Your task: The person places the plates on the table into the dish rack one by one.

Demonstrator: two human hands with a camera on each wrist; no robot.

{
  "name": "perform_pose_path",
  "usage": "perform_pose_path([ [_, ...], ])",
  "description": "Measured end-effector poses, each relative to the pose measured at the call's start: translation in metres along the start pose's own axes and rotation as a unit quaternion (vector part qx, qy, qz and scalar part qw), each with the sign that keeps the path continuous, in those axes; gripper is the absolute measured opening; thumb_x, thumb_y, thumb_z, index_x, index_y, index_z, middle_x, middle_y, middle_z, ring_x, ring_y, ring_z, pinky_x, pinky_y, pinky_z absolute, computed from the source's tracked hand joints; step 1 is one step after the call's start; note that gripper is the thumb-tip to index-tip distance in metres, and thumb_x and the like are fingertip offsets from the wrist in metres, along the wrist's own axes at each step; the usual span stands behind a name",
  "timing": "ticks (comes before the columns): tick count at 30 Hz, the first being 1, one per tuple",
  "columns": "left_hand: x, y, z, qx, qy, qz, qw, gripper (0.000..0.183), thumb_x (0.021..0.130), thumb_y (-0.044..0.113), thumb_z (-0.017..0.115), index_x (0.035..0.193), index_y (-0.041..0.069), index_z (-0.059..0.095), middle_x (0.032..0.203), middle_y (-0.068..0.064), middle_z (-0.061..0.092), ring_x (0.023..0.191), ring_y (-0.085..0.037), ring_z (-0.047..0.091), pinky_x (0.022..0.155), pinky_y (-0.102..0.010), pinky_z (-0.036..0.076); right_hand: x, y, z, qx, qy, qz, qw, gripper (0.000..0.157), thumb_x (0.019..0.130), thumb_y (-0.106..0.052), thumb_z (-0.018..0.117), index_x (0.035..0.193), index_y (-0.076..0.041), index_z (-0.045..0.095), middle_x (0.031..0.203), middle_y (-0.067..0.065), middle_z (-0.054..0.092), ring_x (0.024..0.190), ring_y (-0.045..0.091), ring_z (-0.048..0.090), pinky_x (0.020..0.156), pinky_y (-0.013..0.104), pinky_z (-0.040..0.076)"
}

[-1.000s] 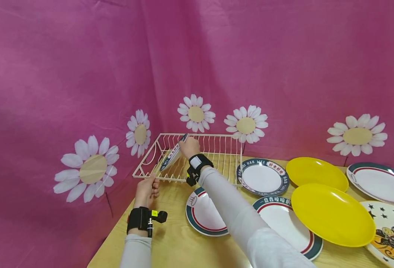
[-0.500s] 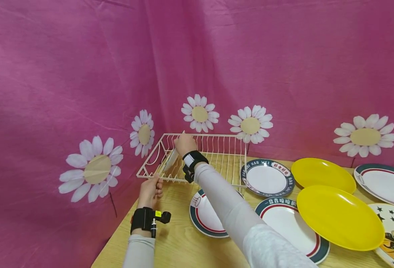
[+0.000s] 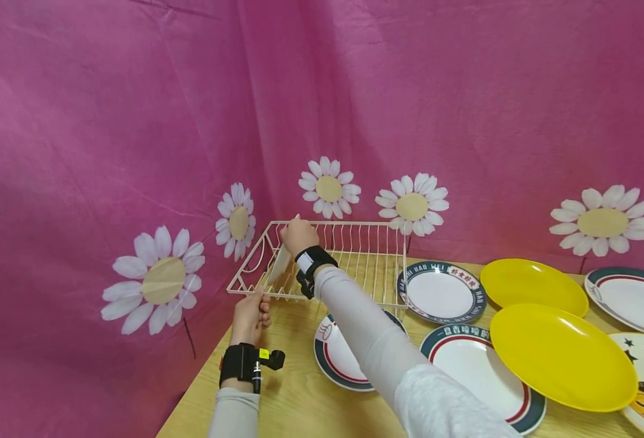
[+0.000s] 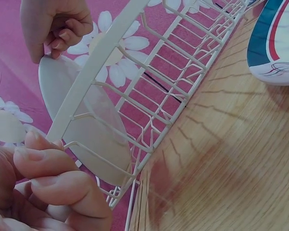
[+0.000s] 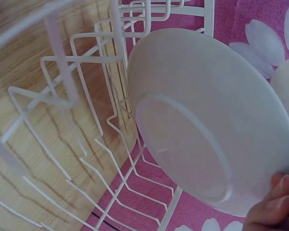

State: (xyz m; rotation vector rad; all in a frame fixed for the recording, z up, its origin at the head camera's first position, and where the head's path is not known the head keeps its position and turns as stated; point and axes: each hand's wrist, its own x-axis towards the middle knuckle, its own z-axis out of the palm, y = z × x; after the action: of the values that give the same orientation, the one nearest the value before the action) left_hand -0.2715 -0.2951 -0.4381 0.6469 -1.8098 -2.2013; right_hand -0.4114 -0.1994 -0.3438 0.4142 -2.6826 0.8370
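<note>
A white wire dish rack (image 3: pixel 365 302) stands on the wooden table against the cloth backdrop. My left hand (image 3: pixel 249 313) grips the rack's front rail near its left corner, its fingers curled beside the rail in the left wrist view. Inside the rack's left end a plate (image 5: pixel 183 139) stands on edge between the wires, slightly tilted. My right hand (image 3: pixel 300 236) pinches the upper rim of this plate, thumb against its plain white underside in the right wrist view. From the head, the right hand hides much of the plate.
Right of the rack lie a blue-rimmed lettered plate (image 3: pixel 442 293), two yellow plates (image 3: pixel 562 356), a star-patterned plate (image 3: pixel 641 353) and several white plates with green-and-red rims (image 3: pixel 477 380). One such plate (image 3: pixel 346 359) lies at the rack's front edge, under the right forearm.
My right hand has shifted left and turned the plate, so its lettered rim no longer shows from the head. The left hand stays at the rack rail. The head view has shifted slightly.
</note>
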Motion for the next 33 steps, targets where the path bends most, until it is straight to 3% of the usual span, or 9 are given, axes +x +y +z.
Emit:
perform_pose_path([
  [3,0.0,-0.003,0.0,-0.002,0.003,-0.002,1.0,0.035,0.106,0.029,0.041,0.089,0.002,0.053,0.056,0.006,0.045,0.043,-0.005,0.038,0.044,-0.021,0.033,-0.001,-0.005,0.001,-0.013,-0.003,-0.009,1.0,0.036,0.096,-0.026,0.054,0.113,0.003,0.068,0.094,0.02,0.073,0.08,0.032,0.072,0.065,0.043,0.058],
  [7,0.001,-0.005,-0.001,-0.001,0.005,0.001,1.0,0.035,0.106,0.031,0.041,0.089,0.001,0.053,0.057,0.006,0.045,0.044,-0.005,0.038,0.045,-0.022,0.033,-0.003,-0.013,0.004,-0.029,0.004,-0.01,1.0,0.031,0.096,-0.028,0.057,0.098,-0.003,0.074,0.092,0.016,0.074,0.078,0.029,0.072,0.063,0.041,0.058],
  [11,0.001,-0.005,-0.002,-0.002,0.006,0.005,1.0,0.037,0.105,0.033,0.042,0.092,0.0,0.053,0.058,0.006,0.046,0.045,-0.005,0.038,0.046,-0.022,0.033,-0.008,-0.021,0.009,-0.052,0.018,-0.036,0.998,0.029,0.095,-0.028,0.059,0.086,-0.007,0.076,0.087,0.013,0.075,0.073,0.026,0.072,0.058,0.039,0.058],
  [17,-0.004,-0.007,0.0,-0.004,-0.001,0.002,1.0,0.036,0.105,0.033,0.042,0.091,0.002,0.053,0.059,0.006,0.046,0.045,-0.005,0.038,0.047,-0.022,0.033,-0.016,-0.023,0.015,-0.099,0.009,-0.041,0.994,0.035,0.096,-0.034,0.06,0.111,-0.005,0.071,0.112,0.011,0.072,0.079,0.024,0.073,0.059,0.037,0.058],
  [24,-0.004,-0.006,0.0,-0.011,-0.002,0.009,0.9999,0.036,0.105,0.032,0.043,0.092,0.001,0.053,0.059,0.006,0.046,0.046,-0.005,0.038,0.047,-0.022,0.032,-0.013,-0.019,0.018,-0.072,-0.002,-0.034,0.997,0.031,0.097,-0.035,0.057,0.106,-0.009,0.072,0.097,0.009,0.074,0.077,0.024,0.072,0.059,0.038,0.057],
  [33,-0.001,-0.004,0.0,-0.016,-0.004,0.001,0.9999,0.036,0.105,0.034,0.043,0.086,0.004,0.053,0.058,0.006,0.046,0.045,-0.005,0.037,0.046,-0.021,0.032,-0.012,-0.013,0.01,-0.008,-0.051,-0.02,0.998,0.047,0.098,-0.044,0.054,0.117,-0.003,0.067,0.096,0.012,0.075,0.083,0.025,0.073,0.064,0.039,0.057],
])
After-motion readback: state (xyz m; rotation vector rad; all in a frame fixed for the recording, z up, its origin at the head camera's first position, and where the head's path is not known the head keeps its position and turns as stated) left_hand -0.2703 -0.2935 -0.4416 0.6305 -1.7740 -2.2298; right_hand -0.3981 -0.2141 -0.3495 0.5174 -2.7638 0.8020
